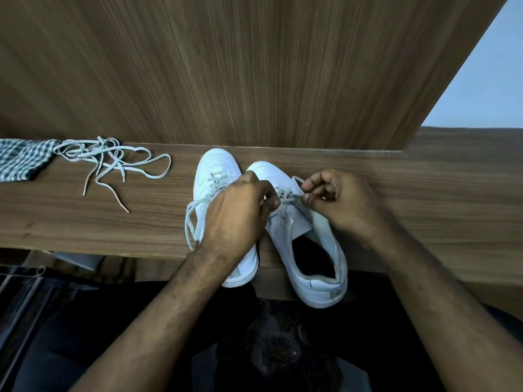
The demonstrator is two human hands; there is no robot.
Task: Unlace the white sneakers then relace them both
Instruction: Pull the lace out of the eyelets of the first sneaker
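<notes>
Your two white sneakers sit side by side on the wooden bench [85, 222], toes pointing to the far side and heels hanging over the near edge. The left sneaker [215, 171] is laced, with loose loops of its lace [191, 222] trailing off its left side; your left forearm crosses over its heel half. The right sneaker [319, 250] lies just beside it, its dark opening showing toward you and its tongue standing up.

Your left hand [240, 213] is curled closed over the eyelet area of the right sneaker, fingers pinching at the shoelace [285, 195] where it crosses the tongue. Your right hand [339, 199] is on the right side of that same shoe, thumb and forefinger closed on a strand of the lace, the other fingers folded in. (Which end of the lace each hand has is hard to tell, since the knuckles cover the crossings.)

Well apart on the far left of the bench lies a tangled spare lace [113, 159], its tips pointing toward the near side. One end touches a green checked cloth [22, 159] at the left edge. A wood-grain panel [254, 66] rises behind the bench.
</notes>
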